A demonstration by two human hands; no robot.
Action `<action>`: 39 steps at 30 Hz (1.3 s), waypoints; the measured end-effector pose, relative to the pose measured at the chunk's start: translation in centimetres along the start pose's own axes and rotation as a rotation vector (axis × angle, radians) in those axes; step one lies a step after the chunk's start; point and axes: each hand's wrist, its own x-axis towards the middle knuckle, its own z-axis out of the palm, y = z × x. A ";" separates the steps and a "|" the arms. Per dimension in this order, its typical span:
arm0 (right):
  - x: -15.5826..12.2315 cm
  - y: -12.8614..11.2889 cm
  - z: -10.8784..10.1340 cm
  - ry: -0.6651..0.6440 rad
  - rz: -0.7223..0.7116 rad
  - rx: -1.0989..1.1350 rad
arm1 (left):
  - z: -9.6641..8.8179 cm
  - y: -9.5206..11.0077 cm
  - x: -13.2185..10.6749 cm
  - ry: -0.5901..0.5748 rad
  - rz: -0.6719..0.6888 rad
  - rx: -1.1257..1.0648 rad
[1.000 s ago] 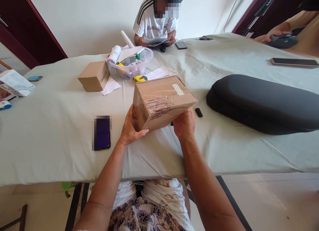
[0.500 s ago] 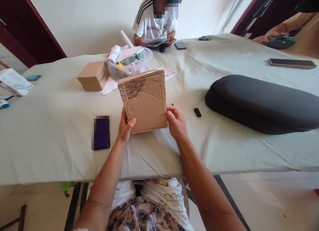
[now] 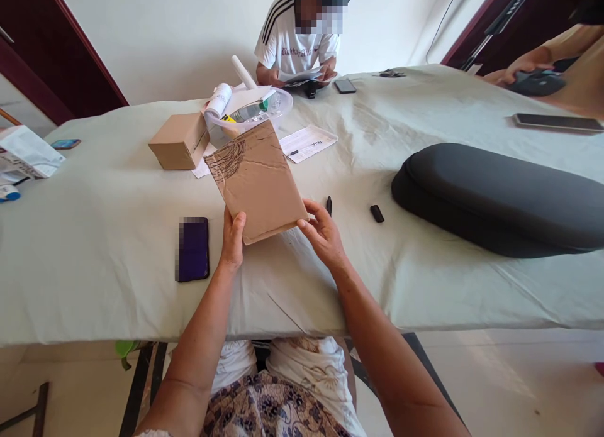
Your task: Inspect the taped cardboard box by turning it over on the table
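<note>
Between my hands a brown cardboard box point(image 3: 262, 188) is held up over the table, tilted to the left, with dark scribbled lines near its upper left corner. My left hand point(image 3: 233, 236) grips its lower left edge, thumb on the front face. At the lower right corner my right hand point(image 3: 323, 232) holds it between thumb and fingers. A black pen point(image 3: 329, 205) lies on the cloth just beyond my right hand. Left of my left hand lies a dark phone point(image 3: 193, 249).
A second cardboard box point(image 3: 174, 144) stands beside a clear plastic basin point(image 3: 285, 107) with bottles and paper rolls. A printed sheet point(image 3: 311, 141), a small black object point(image 3: 376, 213) and a large black case point(image 3: 500, 198) lie rightward. A person point(image 3: 299, 53) sits opposite, holding papers; another person's hand point(image 3: 523, 72) holds a dark device.
The cardboard box has turned counter-clockwise and shifted left, uncovering the printed sheet and the pen. My right hand has moved slightly left with its corner.
</note>
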 end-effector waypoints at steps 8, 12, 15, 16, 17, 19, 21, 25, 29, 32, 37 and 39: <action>-0.8 1.0 1.5 0.200 -0.091 -0.191 | 1.1 0.7 -1.1 -0.197 -0.067 0.108; -1.2 1.1 1.8 0.159 -0.165 -0.328 | 1.6 0.7 -1.4 -0.243 -0.067 0.063; -1.2 1.3 1.9 0.131 -0.208 -0.405 | 1.8 1.1 -1.4 -0.295 -0.107 0.028; -1.2 1.5 2.0 0.132 -0.210 -0.417 | 1.8 1.3 -1.3 -0.302 -0.115 0.022; -1.2 1.7 2.0 0.138 -0.205 -0.418 | 1.8 1.4 -1.3 -0.303 -0.124 0.019; -1.0 2.0 2.0 0.160 -0.175 -0.392 | 1.8 1.7 -1.3 -0.303 -0.164 0.013; -0.9 2.3 2.0 0.183 -0.134 -0.336 | 1.7 2.0 -1.4 -0.298 -0.215 0.009; -0.6 2.2 1.6 0.222 -0.070 -0.170 | 1.6 2.3 -1.3 -0.271 -0.204 0.011; -0.2 1.8 1.0 0.251 -0.027 0.001 | 1.6 2.3 -1.2 -0.278 -0.134 -0.047; 0.1 1.7 0.7 0.262 -0.005 0.131 | 1.6 1.8 -1.2 -0.293 -0.123 -0.074; 0.4 2.2 0.3 0.283 0.007 0.184 | 1.2 0.3 -1.0 -0.218 -0.091 -0.097; 0.5 2.3 0.3 0.263 0.023 0.203 | 1.0 -0.2 -0.8 -0.156 -0.104 -0.118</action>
